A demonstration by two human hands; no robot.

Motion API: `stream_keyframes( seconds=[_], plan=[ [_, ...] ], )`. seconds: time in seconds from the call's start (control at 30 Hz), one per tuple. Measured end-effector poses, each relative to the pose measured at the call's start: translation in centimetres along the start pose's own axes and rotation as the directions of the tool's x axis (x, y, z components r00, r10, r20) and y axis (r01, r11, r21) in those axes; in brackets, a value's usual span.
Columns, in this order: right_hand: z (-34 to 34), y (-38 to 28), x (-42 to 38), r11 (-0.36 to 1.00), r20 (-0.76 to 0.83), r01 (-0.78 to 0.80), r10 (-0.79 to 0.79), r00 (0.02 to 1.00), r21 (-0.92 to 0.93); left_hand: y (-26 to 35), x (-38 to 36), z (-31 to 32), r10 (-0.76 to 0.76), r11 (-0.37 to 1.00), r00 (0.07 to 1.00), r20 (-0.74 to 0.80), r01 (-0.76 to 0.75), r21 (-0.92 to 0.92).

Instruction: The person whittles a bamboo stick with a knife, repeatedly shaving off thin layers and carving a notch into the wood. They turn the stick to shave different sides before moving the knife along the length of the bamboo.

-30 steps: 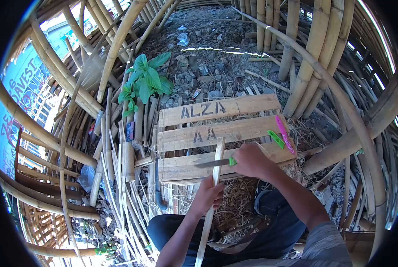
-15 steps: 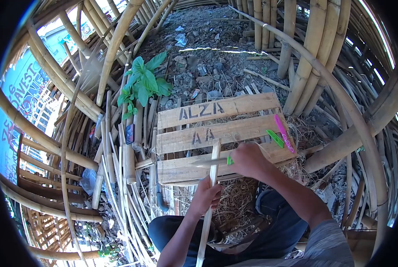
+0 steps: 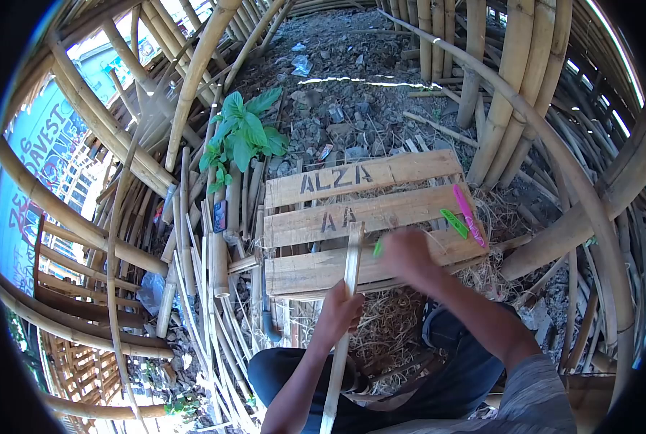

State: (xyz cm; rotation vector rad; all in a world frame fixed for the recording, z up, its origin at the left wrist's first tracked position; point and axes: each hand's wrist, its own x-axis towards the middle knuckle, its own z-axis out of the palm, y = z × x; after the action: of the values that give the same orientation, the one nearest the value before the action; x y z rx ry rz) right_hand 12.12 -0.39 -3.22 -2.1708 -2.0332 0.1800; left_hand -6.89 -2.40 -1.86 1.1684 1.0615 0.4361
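In the head view, my left hand (image 3: pixel 337 316) is wrapped round a long pale bamboo strip (image 3: pixel 352 264). The strip slants upward, its top end in front of the wooden crate (image 3: pixel 301 273). Just to the right of the strip, my right hand (image 3: pixel 404 253) is closed in a fist and smeared by motion. It grips a knife by its green handle (image 3: pixel 378 249), of which a small part shows. The blade cannot be made out now. On the crate's right side lie a flat green piece (image 3: pixel 454 223) and a long pink piece (image 3: pixel 469 215).
Bamboo poles (image 3: pixel 500 108) frame the space on both sides. Cut strips and poles (image 3: pixel 218 267) lie at the left, with a phone (image 3: pixel 220 215) on them. A leafy plant (image 3: pixel 243 134) grows behind. Straw (image 3: pixel 391 318) covers the ground below the crate.
Half a second ago the knife blade showed across the bamboo strip; now it is lost from sight. My right hand has moved slightly and blurs. The whole view has shifted a little.
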Motion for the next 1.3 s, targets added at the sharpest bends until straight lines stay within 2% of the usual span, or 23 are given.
stream_keyframes(
  seconds=[0.03,0.07,0.1,0.13,0.17,0.23,0.3,0.37,0.43,0.53,0.57,0.67,0.77,0.8,0.87,0.93,1.0,1.03,1.1,1.17,1.23,1.27,1.3],
  plan=[
    [-1.8,2.4,1.5,0.990,0.025,-0.135,0.136,0.990,-0.032,-0.2,-0.7,0.0,-0.026,1.000,1.000,0.003,0.026,-0.010],
    [-1.9,5.1,2.7,0.947,-0.126,-0.312,0.320,0.939,0.081,-0.5,-0.7,-0.3,-0.063,0.996,0.996,0.071,0.067,-0.058],
    [-2.1,7.8,3.7,0.900,-0.120,-0.422,0.434,0.893,0.111,-0.3,-0.8,-0.2,-0.044,0.997,0.996,0.074,0.048,-0.057],
    [-2.4,9.1,3.3,0.921,-0.268,-0.390,0.378,0.886,0.008,-0.1,-1.3,-0.2,-0.043,0.996,0.994,0.105,0.051,-0.078],
    [-1.9,9.6,3.1,0.921,-0.277,-0.389,0.376,0.884,0.010,0.0,-1.6,-0.3,-0.050,0.993,0.990,0.134,0.064,-0.097],
    [-2.9,8.9,2.0,0.855,-0.053,-0.467,0.490,0.870,0.226,0.2,-1.2,-0.5,-0.070,0.990,0.992,0.107,0.083,-0.118],
    [-3.9,6.1,1.0,0.912,0.105,-0.344,0.328,0.939,0.222,0.3,-0.7,-0.5,-0.058,0.992,0.997,0.056,0.064,-0.109],
    [-1.9,4.0,0.2,0.984,0.074,-0.092,0.082,0.994,0.155,0.1,-0.5,-0.2,-0.052,0.990,0.996,0.070,0.061,-0.124],
    [-2.5,0.9,-0.9,0.986,0.118,0.082,-0.100,0.988,0.143,0.0,-0.5,0.1,0.014,0.999,1.000,-0.006,-0.014,0.029],
    [-1.1,-1.3,-1.9,0.981,0.083,0.183,-0.188,0.979,0.065,-0.7,-0.1,0.1,0.042,0.986,0.998,-0.054,-0.032,0.163],
    [-1.2,-0.8,-1.3,0.981,0.081,0.181,-0.186,0.979,0.070,-1.0,0.0,0.0,0.040,0.985,0.998,-0.054,-0.030,0.168],
    [-1.6,0.2,-0.1,1.000,-0.029,0.015,-0.014,0.999,0.014,-1.2,0.1,-0.2,0.111,0.973,0.993,-0.044,-0.099,0.210],
    [-2.0,-1.2,-1.4,0.993,0.068,0.034,-0.042,0.997,0.117,-0.4,-0.1,-0.1,0.046,0.995,0.998,-0.045,-0.041,0.092],
    [-1.9,-1.8,-1.8,0.990,0.100,0.113,-0.121,0.988,0.086,-0.5,-0.2,-0.2,0.043,0.995,0.998,-0.056,-0.038,0.097],
    [-0.1,-0.2,-0.3,0.997,0.015,-0.052,0.051,0.999,0.056,-0.5,-0.2,-0.3,0.035,0.994,0.997,-0.069,-0.027,0.106],
    [-1.0,6.3,3.1,0.909,-0.028,-0.394,0.401,0.916,0.139,-0.5,-0.9,-0.3,0.014,0.999,1.000,0.015,-0.014,0.052],
    [0.1,11.5,3.4,0.933,-0.285,-0.360,0.348,0.893,0.013,0.4,-1.7,-0.3,0.015,1.000,0.999,0.036,-0.015,0.017],
    [-0.7,10.8,3.3,0.934,-0.301,-0.356,0.344,0.889,0.015,0.7,-1.9,-0.5,-0.015,1.000,0.998,0.053,0.017,-0.023],
    [-1.8,8.8,1.2,0.907,-0.232,-0.377,0.414,0.880,0.186,0.3,-1.3,-1.2,-0.026,0.997,0.998,0.052,0.030,-0.069],
    [-3.7,5.5,0.5,0.908,0.030,-0.340,0.343,0.939,0.245,-0.4,-0.5,-1.2,0.014,1.000,1.000,-0.008,-0.014,-0.012],
    [-3.5,2.7,-0.3,0.974,0.142,-0.133,0.107,0.984,0.186,-0.3,-0.5,-0.8,-0.003,1.000,1.000,-0.005,0.003,-0.001],
    [-3.2,1.2,-0.9,0.973,0.144,-0.134,0.108,0.984,0.186,-0.3,-0.5,-0.6,0.007,0.999,1.000,-0.003,-0.007,0.035],
    [-2.8,-0.4,-1.5,0.988,0.135,0.033,-0.054,0.989,0.148,-0.3,-0.6,-0.5,0.017,0.997,1.000,-0.003,-0.016,0.074]
  ],
)
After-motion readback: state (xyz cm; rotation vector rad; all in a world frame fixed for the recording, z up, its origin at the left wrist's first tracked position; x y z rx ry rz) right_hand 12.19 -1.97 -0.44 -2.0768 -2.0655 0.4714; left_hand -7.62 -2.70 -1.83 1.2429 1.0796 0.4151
